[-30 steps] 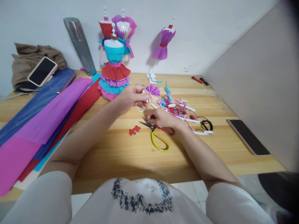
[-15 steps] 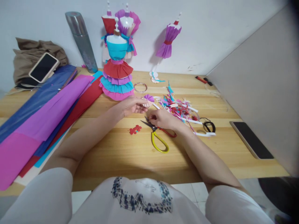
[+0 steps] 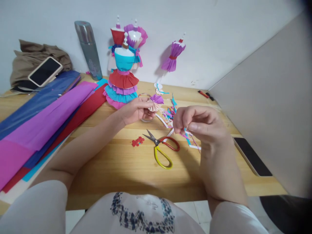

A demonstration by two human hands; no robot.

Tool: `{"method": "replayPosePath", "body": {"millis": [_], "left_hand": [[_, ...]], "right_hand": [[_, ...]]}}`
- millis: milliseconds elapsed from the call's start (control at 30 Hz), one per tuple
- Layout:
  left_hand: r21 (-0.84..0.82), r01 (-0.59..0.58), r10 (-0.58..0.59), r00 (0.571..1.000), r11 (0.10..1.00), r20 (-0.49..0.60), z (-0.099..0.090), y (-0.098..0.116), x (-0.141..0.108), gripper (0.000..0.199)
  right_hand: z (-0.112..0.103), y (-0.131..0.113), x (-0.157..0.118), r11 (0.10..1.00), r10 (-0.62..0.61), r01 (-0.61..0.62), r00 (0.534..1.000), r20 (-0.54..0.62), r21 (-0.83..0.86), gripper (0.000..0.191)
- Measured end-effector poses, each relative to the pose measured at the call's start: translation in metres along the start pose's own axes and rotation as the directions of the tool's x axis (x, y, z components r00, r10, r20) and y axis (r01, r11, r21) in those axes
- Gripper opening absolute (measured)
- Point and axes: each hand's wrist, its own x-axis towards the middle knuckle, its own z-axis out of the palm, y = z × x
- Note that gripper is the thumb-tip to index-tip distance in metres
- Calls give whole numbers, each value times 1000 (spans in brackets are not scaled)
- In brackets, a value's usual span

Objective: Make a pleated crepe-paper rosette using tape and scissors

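My left hand [image 3: 135, 110] is closed on a pleated paper rosette [image 3: 156, 100], part purple and part cream, pinched between thumb and fingers. Raised to its right, my right hand [image 3: 206, 125] has thumb and fingertips pressed together; a speck of blue shows at the tips, too small to name. Below and between the hands, scissors [image 3: 156, 142] with one red and one yellow handle lie on the table with their blades parted. Small red paper flower shapes [image 3: 138, 141] rest left of the blades. Coloured paper scraps [image 3: 170, 112] lie behind my right hand, which partly hides them.
Miniature dress forms in crepe paper, such as a tiered one [image 3: 123, 79] and a purple one [image 3: 173, 57], stand at the back. Folded crepe paper [image 3: 58, 120], a flask [image 3: 90, 52] and a phone [image 3: 45, 71] are left; another phone [image 3: 252, 157] is right.
My right hand has lifted away from the scissors, up and to the right, fingertips pinched. My left hand still holds the rosette in nearly the same place. The view has shifted slightly.
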Motion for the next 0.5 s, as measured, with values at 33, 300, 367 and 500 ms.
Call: {"method": "replayPosePath", "body": {"millis": [33,300,367,500], "left_hand": [[13,-10,9,1000,1000,21,1,1,-1,18],[116,-24,12,994,993,107,6,7,-8,20],[137,-15,-1,993,990,122,4,7,-7,24],[147,7,-27,991,989,129,1,5,-4,30]], "right_hand": [[4,-3,3,999,4,-4,1000,4,35,27],[4,1,32,997,78,-78,986,-144,1,33],[1,5,33,995,96,-95,981,-171,14,34],[3,11,32,996,83,-87,975,-208,-11,31]]}}
